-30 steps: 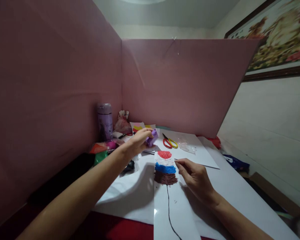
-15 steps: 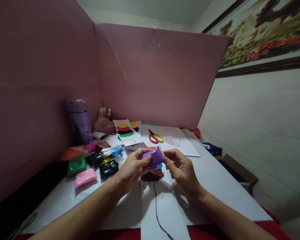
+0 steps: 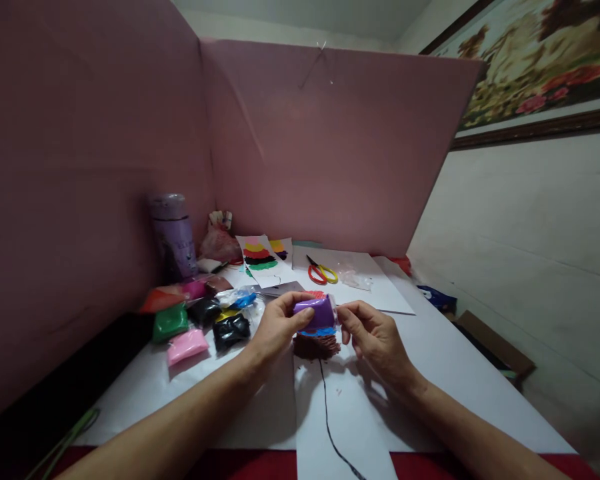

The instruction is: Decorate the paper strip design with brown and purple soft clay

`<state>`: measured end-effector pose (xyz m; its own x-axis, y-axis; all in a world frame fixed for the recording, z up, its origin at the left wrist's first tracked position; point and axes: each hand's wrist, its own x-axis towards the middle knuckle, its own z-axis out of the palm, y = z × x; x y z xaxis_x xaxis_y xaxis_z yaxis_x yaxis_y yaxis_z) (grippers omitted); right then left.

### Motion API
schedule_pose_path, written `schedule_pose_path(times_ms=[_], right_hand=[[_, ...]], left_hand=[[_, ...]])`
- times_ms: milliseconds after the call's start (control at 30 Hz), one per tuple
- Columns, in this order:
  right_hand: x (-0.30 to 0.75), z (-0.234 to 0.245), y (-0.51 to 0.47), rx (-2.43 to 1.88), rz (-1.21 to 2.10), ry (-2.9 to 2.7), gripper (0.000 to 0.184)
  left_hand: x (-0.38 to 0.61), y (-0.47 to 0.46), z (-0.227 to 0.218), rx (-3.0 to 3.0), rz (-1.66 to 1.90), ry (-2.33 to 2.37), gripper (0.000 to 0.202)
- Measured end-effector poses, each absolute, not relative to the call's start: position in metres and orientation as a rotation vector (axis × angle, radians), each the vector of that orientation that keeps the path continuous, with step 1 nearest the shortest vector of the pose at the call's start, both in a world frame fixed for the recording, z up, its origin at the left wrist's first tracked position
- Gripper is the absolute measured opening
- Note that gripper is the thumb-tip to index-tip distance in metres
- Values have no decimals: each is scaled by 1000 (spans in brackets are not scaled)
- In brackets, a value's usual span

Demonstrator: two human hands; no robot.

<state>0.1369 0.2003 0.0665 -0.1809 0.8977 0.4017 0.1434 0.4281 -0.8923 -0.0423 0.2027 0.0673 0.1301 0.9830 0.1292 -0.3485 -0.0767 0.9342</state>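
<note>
My left hand grips a small clear packet of purple modelling clay between thumb and fingers. At the packet's right end, the closed fingertips of my right hand pinch its clear plastic edge. Right below the packet lies a white sheet bearing a picture in clay. A textured brown patch, a blue band and some red show on it, partly covered by the packet and my left hand. From the brown patch a thin black wavy line runs down the paper.
Left of my hands lie several colored clay packets, among them green, pink and black. Farther back are a purple bottle, a card with colored bands, scissors and a crumpled clear wrapper. Pink panels stand behind.
The whole view has shifted, so things appear farther right. My left hand still holds the purple packet, now turned more level, and my right fingers remain at its end.
</note>
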Motion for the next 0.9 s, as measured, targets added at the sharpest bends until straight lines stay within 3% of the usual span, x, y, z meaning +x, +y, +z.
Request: schedule_pose_path(times_ms=[433,633,900], right_hand=[[137,69,201,-969,806,-1687,27],[138,71,203,-978,977,-1641,21],[139,70,205,-961,962,-1578,32]], left_hand=[[-40,201,70,1213,1358,869,30],[-40,198,70,1191,1337,859,33],[-42,204,68,1187,1394,902,36]])
